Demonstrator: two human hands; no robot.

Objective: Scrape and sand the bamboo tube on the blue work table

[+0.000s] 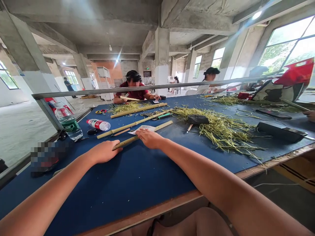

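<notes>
Pressing the flat fingers of your right hand [149, 138] onto a bamboo pole [125, 143]; your open left hand [104, 151] grips nothing. Heaped straw [221, 129] lies mid-table, unbundled.

Slim tan bamboo stalk [128, 142], lying diagonally

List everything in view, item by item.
Blue work table: one, blue, under everything listed here.
Tan bamboo poles: three, tan, lying across the table.
Yellow-green dried-grass heaps: three, yellow-green, along the table.
Clear plastic water bottles: two, red and green labels, table's left end.
Red-handled scissors: one, red and yellow, beyond the bottles.
White paper slip: one, white, beside the nearest pole.
Seated co-workers: at least two, dark headwear, across the table.
Left hand: one, bare, flat on the table.
Right hand: one, bare, on the nearest pole and slip.
</notes>
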